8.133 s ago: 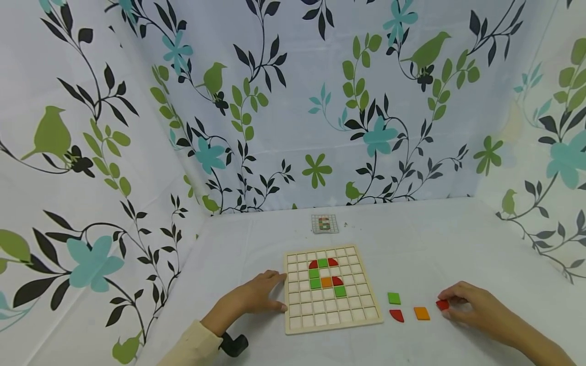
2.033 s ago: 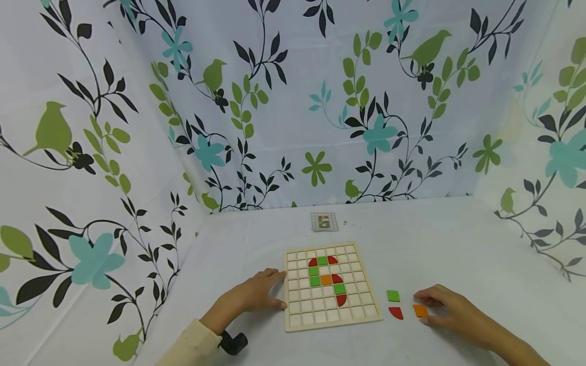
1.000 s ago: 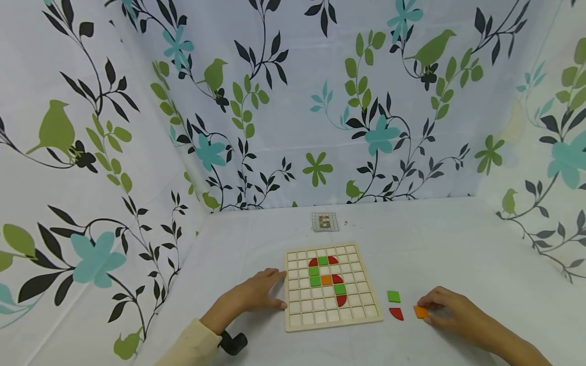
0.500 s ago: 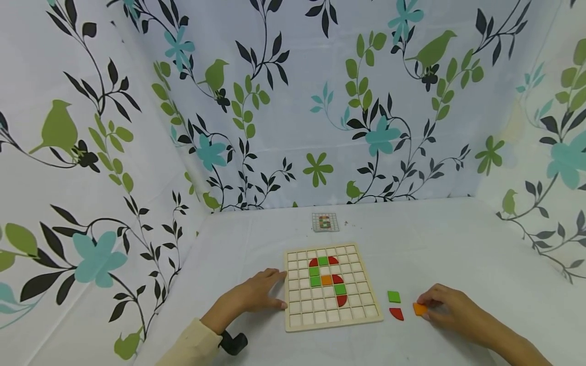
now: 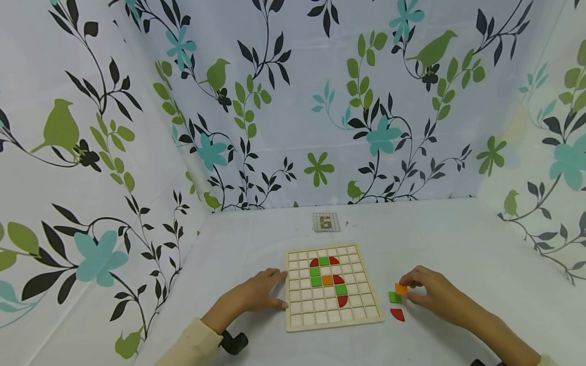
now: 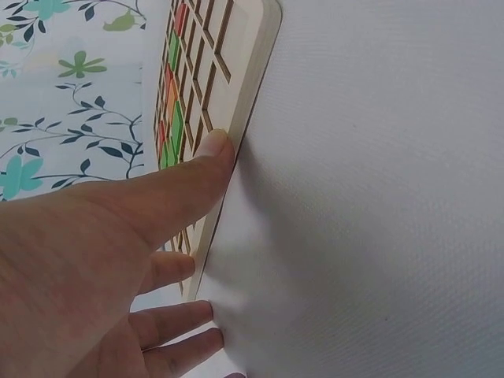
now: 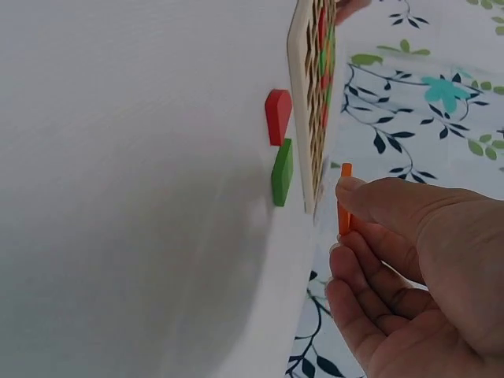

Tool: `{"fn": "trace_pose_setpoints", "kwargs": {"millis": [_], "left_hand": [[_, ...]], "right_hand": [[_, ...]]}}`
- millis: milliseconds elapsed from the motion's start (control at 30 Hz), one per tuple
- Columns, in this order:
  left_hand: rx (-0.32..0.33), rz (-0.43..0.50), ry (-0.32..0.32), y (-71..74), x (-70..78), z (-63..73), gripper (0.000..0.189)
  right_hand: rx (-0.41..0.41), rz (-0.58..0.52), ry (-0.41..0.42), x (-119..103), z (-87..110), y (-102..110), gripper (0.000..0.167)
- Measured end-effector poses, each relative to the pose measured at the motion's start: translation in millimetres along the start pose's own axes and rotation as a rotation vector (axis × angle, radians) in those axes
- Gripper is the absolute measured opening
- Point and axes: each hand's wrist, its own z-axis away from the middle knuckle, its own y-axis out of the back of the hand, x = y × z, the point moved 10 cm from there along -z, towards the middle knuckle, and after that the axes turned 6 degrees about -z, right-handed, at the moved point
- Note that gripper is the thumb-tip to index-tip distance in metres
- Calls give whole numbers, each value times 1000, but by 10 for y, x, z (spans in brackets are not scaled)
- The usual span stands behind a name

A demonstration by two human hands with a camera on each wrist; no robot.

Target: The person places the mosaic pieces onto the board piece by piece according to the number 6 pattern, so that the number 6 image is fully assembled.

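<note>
My right hand (image 5: 432, 294) pinches an orange square tile (image 5: 401, 289) between thumb and fingers. In the right wrist view that orange tile (image 7: 345, 201) is held up off the table. Below it in the head view lie a green square tile (image 5: 395, 298) and a red quarter-circle tile (image 5: 397, 314). My left hand (image 5: 262, 291) rests at the left edge of the wooden grid board (image 5: 308, 307), its thumb (image 6: 214, 144) touching the rim in the left wrist view. Green, red and one orange tile (image 5: 327, 280) sit in the board's cells.
Behind the board lies a small card (image 5: 326, 222) with a gridded tile pattern. White cloth (image 5: 256, 244) covers the table, and a printed curtain (image 5: 284, 127) hangs around its back and sides. A black wrist strap (image 5: 233, 343) shows on the left forearm.
The right hand earlier set a red quarter-circle in the board's lower cell. It then took hold of the orange tile and has lifted it leftward over the green tile. The left hand stays put.
</note>
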Motion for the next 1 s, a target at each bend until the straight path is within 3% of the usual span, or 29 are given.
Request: {"fn": "trace_pose_setpoints", "kwargs": {"millis": [433,633,867,1000], "left_hand": [[-8,9,2,-8,16,3,87],[-5,1,-2,-17,12,-3,87],[-1,-1,1,-16,2,-6,88],[9,-9,-4,-13,-3,-10,88]], "right_hand": [[-79,-34,-7,-363,-396,-271,20],[-126,-38,35,-550,-542,-427,17],[-218,-58,-2,-683,-638,-719,19],[-245,-45,39,-801,-712,-876,17]]}}
